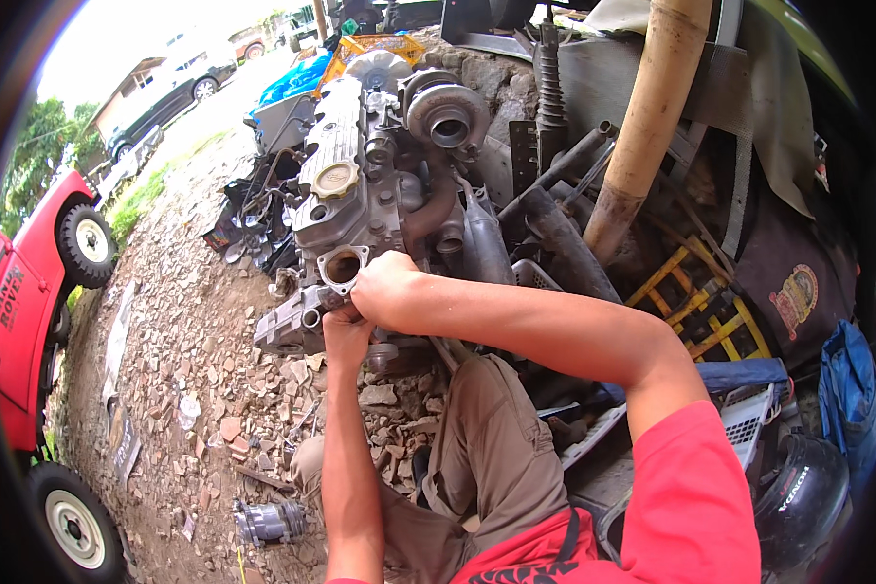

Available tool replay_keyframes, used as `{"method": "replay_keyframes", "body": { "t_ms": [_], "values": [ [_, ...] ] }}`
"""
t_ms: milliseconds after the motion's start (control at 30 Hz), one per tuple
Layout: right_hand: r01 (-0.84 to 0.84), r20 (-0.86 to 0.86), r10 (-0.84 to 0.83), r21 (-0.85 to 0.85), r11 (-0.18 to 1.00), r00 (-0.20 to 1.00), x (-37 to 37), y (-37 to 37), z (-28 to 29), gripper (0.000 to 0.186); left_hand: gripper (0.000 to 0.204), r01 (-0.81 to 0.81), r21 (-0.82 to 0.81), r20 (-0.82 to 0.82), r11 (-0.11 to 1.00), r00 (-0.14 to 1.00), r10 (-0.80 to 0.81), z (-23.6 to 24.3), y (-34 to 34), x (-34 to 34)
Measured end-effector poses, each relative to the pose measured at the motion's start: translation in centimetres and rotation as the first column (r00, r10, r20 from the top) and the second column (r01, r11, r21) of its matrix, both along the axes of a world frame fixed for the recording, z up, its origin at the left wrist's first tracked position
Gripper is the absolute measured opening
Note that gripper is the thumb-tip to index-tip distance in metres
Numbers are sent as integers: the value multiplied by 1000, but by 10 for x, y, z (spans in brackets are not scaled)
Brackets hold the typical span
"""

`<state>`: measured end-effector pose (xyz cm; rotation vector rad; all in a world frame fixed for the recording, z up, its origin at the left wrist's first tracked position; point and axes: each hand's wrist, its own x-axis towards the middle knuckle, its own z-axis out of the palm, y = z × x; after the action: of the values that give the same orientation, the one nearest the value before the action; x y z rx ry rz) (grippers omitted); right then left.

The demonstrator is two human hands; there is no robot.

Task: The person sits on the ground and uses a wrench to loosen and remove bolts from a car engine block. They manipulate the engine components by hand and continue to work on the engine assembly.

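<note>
A grey metal engine [360, 209] stands on the stony ground in front of me, with a round cap [335, 180] on its top cover. My right hand [385, 290] is closed against the engine's near end, right beside a flanged round opening [342, 268]. Just below it, my left hand [345, 329] reaches up with its fingers curled in against the same part. The two hands meet there, and whatever the fingers grip is hidden behind them. A turbocharger [448, 117] sits on the engine's far right side.
A small cylindrical metal part [269, 522] lies on the gravel at lower left. To the right rise a bamboo post [642, 136], metal pipes and a yellow crate [715, 311]. A black helmet [798, 501] sits at lower right. A red vehicle [29, 302] stands at far left.
</note>
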<state>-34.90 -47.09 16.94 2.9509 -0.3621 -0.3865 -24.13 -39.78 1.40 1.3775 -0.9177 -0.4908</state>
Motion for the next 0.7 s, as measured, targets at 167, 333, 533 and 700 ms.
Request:
{"method": "replay_keyframes", "body": {
  "t_ms": [167, 333, 533, 700],
  "values": [
    [42, -211, -60, -90, 995, 976, 19, -3, -24, 40, 7, -48, -36, 75, 998, 996, 51, -12, -2, 1],
    [-31, -397, 27, -4, 999, 917, 35, -31, -27, 29, 8, -86, 9, 135, 996, 987, 84, -5, -1, -1],
    [48, -477, 82, 255, 966, 875, 30, -48, -9, 45, 10, -59, 49, 137, 997, 989, 52, 8, 0, -10],
    [317, -601, -22, 389, 865, 799, 33, -56, -21, 53, 12, -29, -55, 76, 998, 997, 33, 6, 0, -13]
  ]
}}
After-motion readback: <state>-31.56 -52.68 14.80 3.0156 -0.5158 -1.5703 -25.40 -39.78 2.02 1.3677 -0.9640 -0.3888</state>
